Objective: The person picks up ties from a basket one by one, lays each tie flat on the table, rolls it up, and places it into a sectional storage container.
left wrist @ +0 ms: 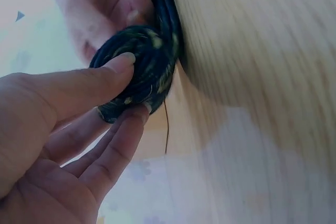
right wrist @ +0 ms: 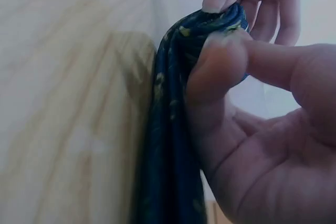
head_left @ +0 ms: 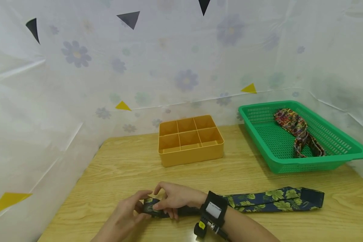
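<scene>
Rolled end of the necktie pinched between my left hand and right hand, lower centre; its unrolled length runs rightward along the desk.

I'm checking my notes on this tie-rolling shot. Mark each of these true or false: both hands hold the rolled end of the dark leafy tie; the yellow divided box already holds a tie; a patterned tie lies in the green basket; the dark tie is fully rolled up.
1. Both hands hold the rolled end of the dark leafy tie: true. The left hand and the right hand pinch the coil of the dark leafy tie.
2. The yellow divided box holds a tie: false. The yellow divided box shows no tie in its compartments.
3. A patterned tie lies in the green basket: true. The patterned tie lies in the green basket.
4. The dark tie is fully rolled up: false. Only one end is coiled; the rest lies flat on the table.
</scene>
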The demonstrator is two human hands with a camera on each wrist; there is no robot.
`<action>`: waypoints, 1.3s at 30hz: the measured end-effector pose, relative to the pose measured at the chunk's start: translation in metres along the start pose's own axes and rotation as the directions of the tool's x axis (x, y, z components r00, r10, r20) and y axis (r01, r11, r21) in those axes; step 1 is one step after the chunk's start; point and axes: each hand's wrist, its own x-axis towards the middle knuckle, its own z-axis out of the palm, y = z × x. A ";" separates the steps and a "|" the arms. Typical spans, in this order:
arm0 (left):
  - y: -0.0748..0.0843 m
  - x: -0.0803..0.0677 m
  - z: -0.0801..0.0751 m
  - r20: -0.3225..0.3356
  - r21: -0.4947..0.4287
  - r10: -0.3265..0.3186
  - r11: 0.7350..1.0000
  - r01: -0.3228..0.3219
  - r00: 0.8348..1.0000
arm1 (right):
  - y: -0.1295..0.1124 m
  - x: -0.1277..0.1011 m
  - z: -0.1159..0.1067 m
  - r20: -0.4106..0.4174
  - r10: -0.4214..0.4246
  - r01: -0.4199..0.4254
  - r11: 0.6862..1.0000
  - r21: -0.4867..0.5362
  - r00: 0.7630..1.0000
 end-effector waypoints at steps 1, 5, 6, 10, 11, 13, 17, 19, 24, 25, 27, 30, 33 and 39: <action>0.001 0.001 0.000 -0.003 0.008 0.009 1.000 -0.009 1.000 | 0.001 -0.001 -0.001 0.012 -0.002 0.002 1.000 0.007 1.000; 0.004 0.004 0.002 0.005 0.010 -0.013 1.000 0.013 1.000 | 0.004 -0.002 -0.004 0.073 -0.016 0.010 0.997 0.082 0.997; 0.005 0.004 0.003 -0.001 0.008 -0.011 1.000 0.011 1.000 | 0.005 -0.002 -0.004 0.082 -0.022 0.014 0.996 0.092 0.996; 0.008 0.006 0.006 -0.047 0.032 0.047 0.998 -0.046 0.998 | 0.007 -0.002 -0.006 0.100 -0.028 0.017 0.994 0.110 0.995; 0.008 0.007 0.007 -0.054 0.040 0.062 0.997 -0.060 0.997 | 0.007 -0.002 -0.006 0.101 -0.027 0.016 0.994 0.110 0.994; 0.010 0.008 0.008 -0.058 0.059 0.079 0.995 -0.075 0.995 | 0.006 -0.002 -0.006 0.105 -0.019 0.007 0.994 0.113 0.994; 0.013 0.010 0.010 -0.062 0.094 0.104 0.991 -0.098 0.993 | 0.005 -0.003 -0.004 0.099 -0.026 0.013 0.992 0.124 0.995; 0.014 0.010 0.010 -0.060 0.103 0.103 0.990 -0.096 0.993 | 0.006 -0.003 -0.002 0.080 -0.032 0.022 0.993 0.118 0.996; 0.013 0.011 0.012 -0.043 0.078 0.090 0.993 -0.086 0.995 | 0.005 -0.003 0.001 0.030 -0.026 0.024 0.996 0.082 0.999; 0.013 0.010 0.012 -0.028 0.053 0.069 0.996 -0.067 0.997 | 0.005 -0.002 0.001 0.022 -0.020 0.018 0.997 0.072 1.000; 0.009 0.010 0.013 0.018 0.024 0.029 0.999 -0.030 0.999 | 0.005 -0.002 0.002 0.008 -0.008 0.008 0.998 0.062 1.000; 0.004 0.009 0.012 0.093 0.006 -0.025 1.000 0.024 0.995 | 0.004 -0.001 0.002 0.002 0.001 -0.001 0.999 0.054 1.000; 0.000 0.009 0.013 0.119 0.039 -0.010 0.999 0.005 0.993 | 0.004 0.000 0.003 0.012 -0.001 0.000 0.998 0.065 1.000; 0.002 0.013 0.015 0.088 0.092 -0.020 0.996 0.012 0.996 | 0.002 -0.001 0.000 0.062 -0.011 0.005 0.996 0.094 0.998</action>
